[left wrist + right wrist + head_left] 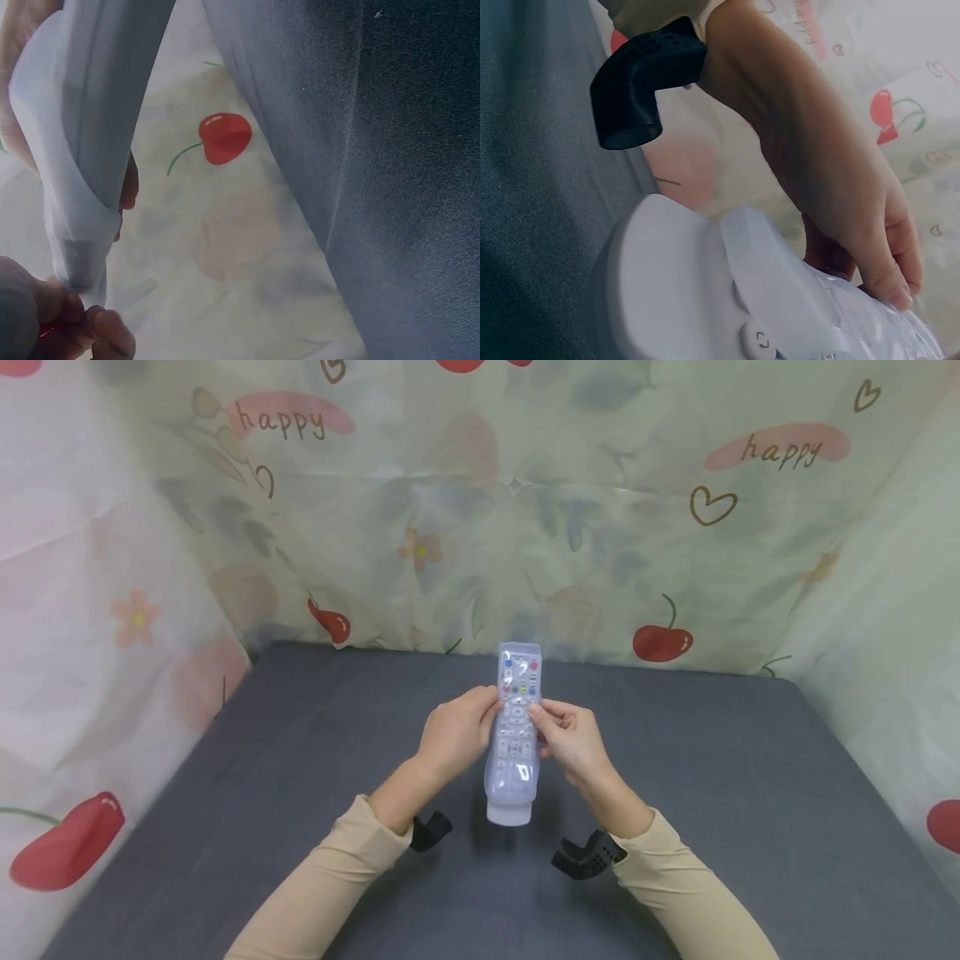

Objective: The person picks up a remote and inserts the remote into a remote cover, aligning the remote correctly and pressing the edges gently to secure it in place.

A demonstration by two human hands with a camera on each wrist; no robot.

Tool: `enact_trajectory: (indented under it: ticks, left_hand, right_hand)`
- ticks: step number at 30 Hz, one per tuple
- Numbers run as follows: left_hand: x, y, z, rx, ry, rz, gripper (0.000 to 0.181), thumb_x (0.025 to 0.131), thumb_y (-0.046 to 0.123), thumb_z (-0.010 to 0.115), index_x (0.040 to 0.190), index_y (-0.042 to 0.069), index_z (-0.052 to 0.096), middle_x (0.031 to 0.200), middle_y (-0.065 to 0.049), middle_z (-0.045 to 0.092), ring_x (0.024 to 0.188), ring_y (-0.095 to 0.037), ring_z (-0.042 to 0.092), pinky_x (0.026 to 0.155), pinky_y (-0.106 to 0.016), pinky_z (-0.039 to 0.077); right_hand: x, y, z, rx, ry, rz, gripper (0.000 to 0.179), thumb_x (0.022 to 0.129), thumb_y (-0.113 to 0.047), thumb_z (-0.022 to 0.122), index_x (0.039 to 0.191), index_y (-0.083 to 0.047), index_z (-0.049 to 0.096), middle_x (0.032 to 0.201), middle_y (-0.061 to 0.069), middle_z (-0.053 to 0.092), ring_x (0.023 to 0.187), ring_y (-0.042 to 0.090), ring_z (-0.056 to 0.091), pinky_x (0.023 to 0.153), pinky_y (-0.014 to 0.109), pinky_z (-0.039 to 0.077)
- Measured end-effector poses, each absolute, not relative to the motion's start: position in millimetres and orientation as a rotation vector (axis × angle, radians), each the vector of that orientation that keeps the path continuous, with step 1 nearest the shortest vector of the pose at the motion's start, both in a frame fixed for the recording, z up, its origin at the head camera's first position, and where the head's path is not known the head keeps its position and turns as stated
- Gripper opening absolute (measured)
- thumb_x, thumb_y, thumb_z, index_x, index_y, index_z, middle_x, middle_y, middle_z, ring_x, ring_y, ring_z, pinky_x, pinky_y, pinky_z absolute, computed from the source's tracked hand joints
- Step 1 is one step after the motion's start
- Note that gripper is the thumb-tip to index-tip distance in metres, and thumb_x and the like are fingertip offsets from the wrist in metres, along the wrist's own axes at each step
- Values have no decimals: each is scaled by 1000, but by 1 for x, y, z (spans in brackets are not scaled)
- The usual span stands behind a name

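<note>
A white remote control [509, 814] with several coloured buttons stands nearly upright over the middle of the table, inside a clear plastic sleeve [523, 772]. Its plain white lower end sticks out below the sleeve; in the right wrist view that remote end [660, 285] looms close. My left hand [457, 731] pinches the sleeved remote at its left edge, above the middle. On the opposite edge my right hand [573, 739] grips it, thumb on the front face and fingers curled behind. The left wrist view shows the remote's pale back, with fingertips [109, 330] at the sleeve's end.
A dark grey cloth-covered table [300, 810] lies beneath both hands. Patterned fabric [517, 560] with cherries and hearts hangs behind it and along both sides. Black wrist mounts [588, 856] jut inward from both beige sleeves.
</note>
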State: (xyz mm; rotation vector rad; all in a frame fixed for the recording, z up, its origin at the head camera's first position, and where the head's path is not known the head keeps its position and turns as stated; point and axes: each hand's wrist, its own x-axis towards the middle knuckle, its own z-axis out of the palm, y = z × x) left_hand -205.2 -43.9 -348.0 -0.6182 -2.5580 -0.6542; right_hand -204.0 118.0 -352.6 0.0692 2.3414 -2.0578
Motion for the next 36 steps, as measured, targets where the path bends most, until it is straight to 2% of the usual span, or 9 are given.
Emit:
enact_trajectory:
  ticks: [9,13,16,20,23,27,30,34,36]
  left_hand:
    - [-204,-43,-349,-653,-2567,-757,15,96,15,51,83,9,54,77,-4,59,60,-17,49,51,-29,38]
    - [-206,-42,-349,-683,-2588,-1032,15,98,13,48,85,6,51,73,-6,53,58,-13,44,50,-22,36]
    - [-208,-40,-348,-661,-2603,-1354,16,99,15,45,86,5,47,71,-9,54,53,-13,46,49,-20,40]
    - [-208,-40,-345,-551,-2582,-1729,18,99,18,46,86,6,41,84,-13,59,54,-11,56,53,-25,52]
    - [-209,-41,-344,-493,-2546,-1874,18,98,17,48,87,5,40,95,-16,58,58,-11,59,56,-29,54]
    - [-210,-42,-344,-458,-2486,-1989,15,98,17,48,102,5,40,106,-19,59,64,-13,61,56,-28,53]
    - [-211,-43,-344,-414,-2477,-2043,29,98,21,48,121,6,41,114,-19,61,78,-19,64,62,-31,55]
    - [-210,-44,-347,-385,-2568,-2094,41,100,31,40,137,13,40,122,-17,59,95,-27,63,73,-39,55]
    - [-209,-44,-348,-412,-2626,-2115,43,102,35,34,141,18,36,125,-16,55,100,-29,62,71,-40,55]
  right_hand:
    - [-203,119,-353,97,2338,-2085,32,93,-11,56,118,9,59,87,11,72,60,6,59,44,17,44]
    - [-204,123,-352,28,2364,-2076,33,93,-11,56,119,8,58,91,13,72,61,5,60,46,19,45]
    - [-205,128,-350,-51,2377,-2052,34,94,-13,55,121,7,57,95,14,71,64,4,61,50,20,48]
    - [-206,134,-347,-152,2395,-1987,35,95,-16,54,123,5,56,96,12,70,68,4,61,57,24,52]
    - [-207,136,-346,-212,2403,-1924,37,96,-18,53,126,4,55,101,16,68,71,4,62,61,26,53]
    - [-207,137,-344,-237,2404,-1877,39,97,-21,52,129,0,52,116,24,61,80,5,62,66,28,54]
    - [-207,137,-343,-225,2400,-1877,40,96,-23,52,130,-1,52,121,25,58,82,6,62,68,27,54]
    - [-207,134,-342,-183,2413,-1930,38,94,-21,56,127,-1,55,111,17,58,76,5,61,67,28,54]
    - [-207,133,-341,-156,2414,-1972,35,93,-19,58,122,0,55,102,9,57,72,4,60,64,27,54]
